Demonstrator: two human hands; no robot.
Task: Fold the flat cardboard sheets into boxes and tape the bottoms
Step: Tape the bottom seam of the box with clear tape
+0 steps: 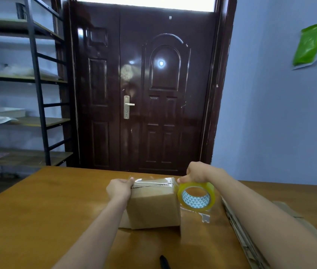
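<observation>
your left hand [119, 188] pins the clear tape end at the left edge of the small brown cardboard box [153, 202], mid-table. your right hand [198, 174] grips the yellowish roll of clear tape [196, 196] just beside its right edge. the box looks light and hollow, so brace its corners. glossy wooden table [56, 206]; flat cardboard sheets [241, 237] at right; dark panelled door [144, 84] beyond.

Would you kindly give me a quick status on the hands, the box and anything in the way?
Left hand pinning tape end at box edge. Right hand gripping tape roll, strip across seam. Flat cardboard sheets under right forearm; nothing blocking.
</observation>
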